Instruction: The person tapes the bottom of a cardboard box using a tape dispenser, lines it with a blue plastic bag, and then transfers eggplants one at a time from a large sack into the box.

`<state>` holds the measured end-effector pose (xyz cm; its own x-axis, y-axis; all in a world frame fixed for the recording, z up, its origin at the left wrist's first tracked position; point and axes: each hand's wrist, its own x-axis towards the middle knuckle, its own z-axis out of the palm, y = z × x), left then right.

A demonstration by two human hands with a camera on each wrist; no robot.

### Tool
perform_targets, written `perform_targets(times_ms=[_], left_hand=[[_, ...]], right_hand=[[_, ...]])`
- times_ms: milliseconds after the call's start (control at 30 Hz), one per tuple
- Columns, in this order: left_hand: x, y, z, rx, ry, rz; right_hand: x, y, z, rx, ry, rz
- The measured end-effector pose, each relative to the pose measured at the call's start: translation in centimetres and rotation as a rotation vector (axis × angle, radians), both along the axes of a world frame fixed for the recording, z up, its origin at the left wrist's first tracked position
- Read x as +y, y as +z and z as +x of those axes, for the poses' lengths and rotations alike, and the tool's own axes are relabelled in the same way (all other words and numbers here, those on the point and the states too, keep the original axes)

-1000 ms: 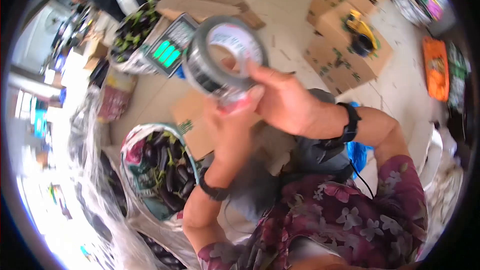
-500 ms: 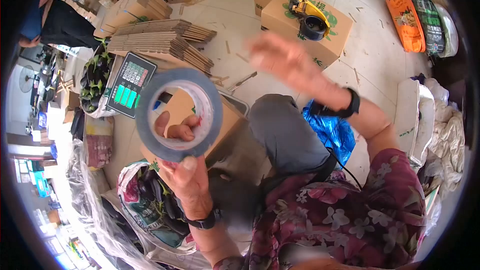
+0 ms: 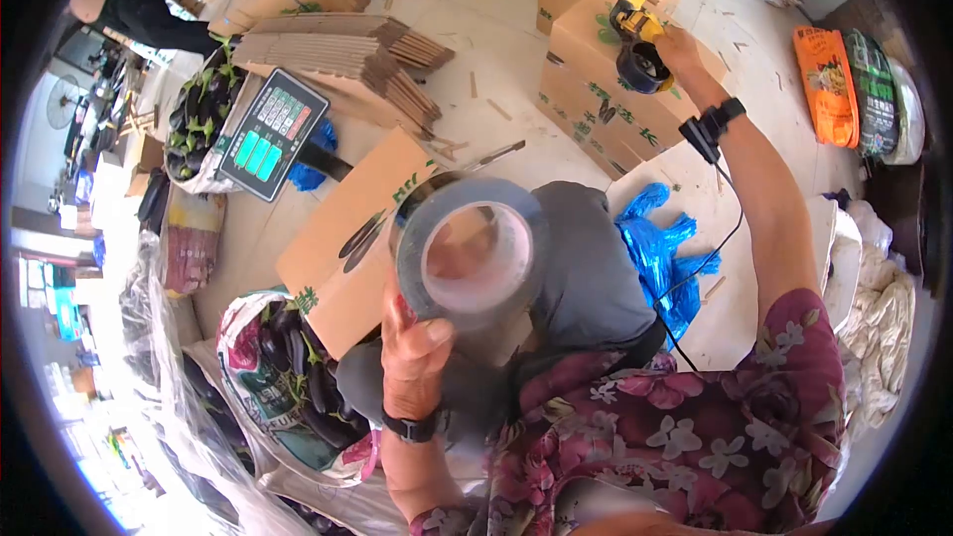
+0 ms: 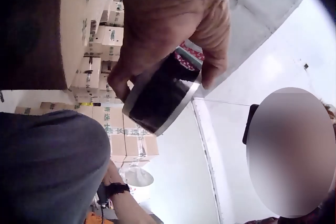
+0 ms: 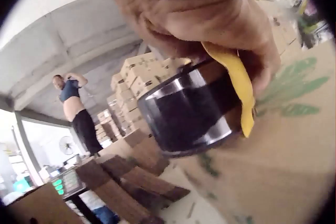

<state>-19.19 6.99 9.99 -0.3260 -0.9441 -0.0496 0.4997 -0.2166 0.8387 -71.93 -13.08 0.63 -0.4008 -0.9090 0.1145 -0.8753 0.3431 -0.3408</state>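
A big roll of clear packing tape [image 3: 410,258] is held up by my left hand [image 3: 415,362], fingers through its core and thumb outside. In the left wrist view the same roll shows edge-on under that hand. My right hand [image 3: 685,52] reaches out to a yellow tape dispenser [image 3: 635,15] lying on a closed carton [image 3: 601,109]. In the right wrist view the fingers curl over the dispenser's yellow frame [image 5: 239,87], with a dark, shiny tape roll [image 5: 191,111] below the hand. The palm hides part of the frame.
A carton [image 3: 347,248] stands before my knees, beside a sack of eggplants [image 3: 298,377]. Flattened cartons [image 3: 338,60] are stacked beyond a scale [image 3: 276,134]. A blue plastic bag [image 3: 660,248] lies right of my leg. Another person [image 3: 149,10] stands at the back left.
My right hand has left the tape roll and swung out to the yellow dispenser, taking hold of it. The left hand keeps the roll, now over my lap.
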Motion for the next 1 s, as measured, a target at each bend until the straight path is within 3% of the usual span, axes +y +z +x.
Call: perform_targets(times_ms=[33, 100, 167, 233, 267, 333, 367, 467, 533, 567, 667, 700, 733, 800, 867, 933, 1000], left_hand=[[0.1, 0.7, -0.8, 0.082, -0.014, 0.036], [0.0, 0.5, -1.1, 0.160, -0.051, 0.044], [0.1, 0.7, -1.4, 0.161, -0.037, 0.045], [0.2, 0.8, -1.3, 0.164, -0.057, 0.037], [0.2, 1.0, -1.0, 0.156, -0.031, 0.039], [0.3, 1.4, -0.7, 0.031, -0.025, -0.057], [0.7, 1.3, -0.9, 0.191, 0.029, -0.065], [2.4, 0.2, 0.9, 0.150, 0.045, 0.004], [3.9, 0.0, 1.9, 0.151, 0.077, 0.022], [4.4, 0.3, 2.5, 0.139, 0.033, 0.053], [6.1, 1.5, 3.7, 0.025, 0.034, 0.066], [7.1, 1.7, 4.1, 0.060, 0.122, 0.130], [7.9, 1.7, 4.6, 0.095, 0.208, 0.194], [9.0, 1.3, 6.3, 0.169, 0.224, 0.244], [10.3, 1.0, 7.5, 0.295, 0.154, 0.226], [11.0, -0.5, 8.7, 0.369, 0.132, 0.190], [12.2, -1.6, 10.2, 0.196, 0.164, 0.232]], right_hand=[[0.0, 0.6, 1.8, -0.001, 0.020, 0.005], [1.4, 1.6, 7.0, -0.398, -0.089, -0.379], [5.8, 8.3, 16.0, -0.741, 0.103, -0.343], [7.7, 9.7, 22.1, -0.561, 0.221, -0.462], [8.9, 10.4, 24.4, -0.576, 0.243, -0.452], [11.2, 11.7, 28.2, -0.918, 0.457, -0.225], [12.1, 12.0, 30.1, -0.926, 0.477, -0.212], [14.1, 12.7, 33.7, -1.044, 0.612, -0.310], [15.1, 13.0, 34.8, -1.168, 0.656, -0.110], [15.6, 12.9, 35.8, -1.522, 0.604, 0.061], [16.5, 12.4, 36.6, -1.542, 0.756, 0.159], [15.6, 12.1, 35.7, -1.126, 0.927, 0.106], [15.4, 12.2, 35.2, -1.131, 0.930, 0.116], [15.2, 13.6, 34.5, -0.457, 1.184, -0.090], [16.0, 14.5, 34.8, -0.543, 1.184, 0.065], [16.3, 14.7, 35.6, -1.292, 1.054, 0.392], [17.1, 14.1, 36.2, -1.429, 0.958, 0.462]])
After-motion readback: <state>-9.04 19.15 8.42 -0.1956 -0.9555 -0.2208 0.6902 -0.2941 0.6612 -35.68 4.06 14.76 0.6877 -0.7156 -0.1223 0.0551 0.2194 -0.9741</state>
